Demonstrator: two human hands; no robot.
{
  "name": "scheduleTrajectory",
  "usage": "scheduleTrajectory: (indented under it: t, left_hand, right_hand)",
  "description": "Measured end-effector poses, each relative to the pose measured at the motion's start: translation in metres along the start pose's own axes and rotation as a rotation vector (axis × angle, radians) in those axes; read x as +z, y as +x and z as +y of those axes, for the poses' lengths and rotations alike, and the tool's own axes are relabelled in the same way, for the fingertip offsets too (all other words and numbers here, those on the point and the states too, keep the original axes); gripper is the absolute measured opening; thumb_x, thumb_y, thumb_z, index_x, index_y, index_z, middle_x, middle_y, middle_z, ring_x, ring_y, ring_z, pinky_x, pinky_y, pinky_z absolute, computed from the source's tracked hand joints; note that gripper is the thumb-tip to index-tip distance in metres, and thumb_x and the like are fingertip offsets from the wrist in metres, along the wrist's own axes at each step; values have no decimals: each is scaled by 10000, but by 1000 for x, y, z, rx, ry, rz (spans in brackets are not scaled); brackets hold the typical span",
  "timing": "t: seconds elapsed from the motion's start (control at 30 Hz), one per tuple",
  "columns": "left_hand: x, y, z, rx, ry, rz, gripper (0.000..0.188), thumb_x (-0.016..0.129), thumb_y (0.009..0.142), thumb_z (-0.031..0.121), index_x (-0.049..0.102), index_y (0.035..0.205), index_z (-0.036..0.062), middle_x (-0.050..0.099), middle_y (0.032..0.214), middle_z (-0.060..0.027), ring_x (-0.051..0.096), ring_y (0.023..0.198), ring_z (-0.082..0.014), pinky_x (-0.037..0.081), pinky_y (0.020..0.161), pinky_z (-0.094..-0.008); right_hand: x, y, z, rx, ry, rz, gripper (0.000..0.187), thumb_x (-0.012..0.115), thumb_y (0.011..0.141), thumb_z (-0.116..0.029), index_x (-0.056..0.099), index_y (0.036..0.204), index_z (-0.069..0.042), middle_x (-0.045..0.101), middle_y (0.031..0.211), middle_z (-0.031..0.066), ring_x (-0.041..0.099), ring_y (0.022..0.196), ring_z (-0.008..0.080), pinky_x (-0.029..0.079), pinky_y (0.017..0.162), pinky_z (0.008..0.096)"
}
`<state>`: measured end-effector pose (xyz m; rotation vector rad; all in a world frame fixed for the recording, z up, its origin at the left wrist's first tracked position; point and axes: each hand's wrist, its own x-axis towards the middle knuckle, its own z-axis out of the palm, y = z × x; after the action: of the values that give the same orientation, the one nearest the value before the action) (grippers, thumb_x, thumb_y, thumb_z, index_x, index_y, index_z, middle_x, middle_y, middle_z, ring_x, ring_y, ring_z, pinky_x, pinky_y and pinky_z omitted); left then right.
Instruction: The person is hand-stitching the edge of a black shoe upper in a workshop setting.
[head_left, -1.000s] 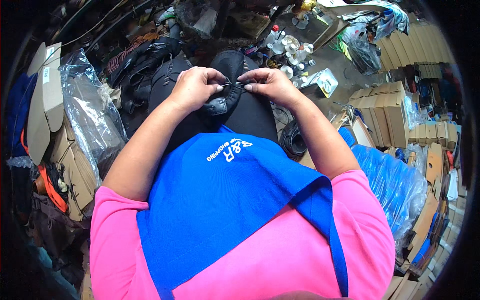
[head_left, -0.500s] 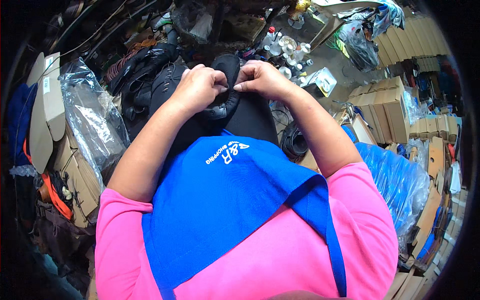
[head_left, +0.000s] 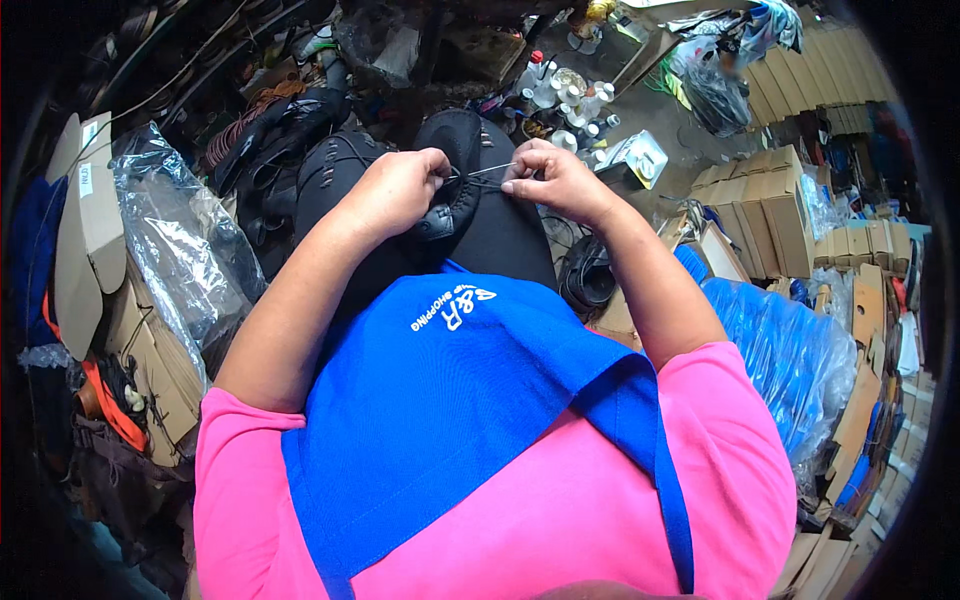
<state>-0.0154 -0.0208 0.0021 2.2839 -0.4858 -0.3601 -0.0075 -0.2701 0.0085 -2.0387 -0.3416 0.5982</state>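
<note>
A black padded shoe piece (head_left: 460, 205), apparently a shoe upper, stands across my lap between my dark-clad knees. My left hand (head_left: 405, 190) is closed in a pinch at its left edge, the fingertips partly hidden. On the other side, my right hand (head_left: 550, 180) is raised a little off the piece, thumb and forefinger pinched on a thin thread (head_left: 490, 170). That pale strand runs taut over the shoe piece between the two hands; whether part of it is a needle I cannot tell. Light stitches (head_left: 487, 140) show on black material beside the piece.
Several white bottles (head_left: 570, 100) stand on the floor ahead, near a white square container (head_left: 640, 160). Cardboard boxes (head_left: 760, 215) and a blue plastic-wrapped bundle (head_left: 780, 350) are at the right. Clear plastic (head_left: 185, 220) and cardboard pieces (head_left: 90, 230) lie left. Black shoe parts (head_left: 270, 170) are heaped ahead left.
My right hand has moved right, away from the shoe piece, and the thread now shows stretched between my hands. My left hand stays close to the piece's left edge.
</note>
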Motion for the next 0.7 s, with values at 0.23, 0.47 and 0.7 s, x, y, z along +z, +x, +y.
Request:
scheduleTrajectory:
  t: [0.23,0.47,0.7]
  left_hand:
    - [-3,3,2,120,142,-41,189,541,848,88,607,1017,33,646,922,-195,620,893,-352,486,781,-409]
    - [-6,2,3,161,252,-23,136,527,843,118,573,938,32,613,855,-221,589,864,-397,468,746,-465]
    - [-7,0,-12,316,260,-12,160,520,756,75,547,907,32,593,797,-198,581,832,-396,453,718,-482]
  right_hand:
    - [-25,10,-11,-228,-348,165,162,661,818,-204,638,873,-53,600,878,70,583,815,205,464,708,326]
    - [-19,19,-37,-391,-836,219,189,646,790,-254,644,935,-132,610,983,63,570,974,277,401,880,431]
    - [4,31,-47,-447,-1228,-168,103,559,788,-108,559,880,-154,605,781,26,572,886,213,385,842,355]
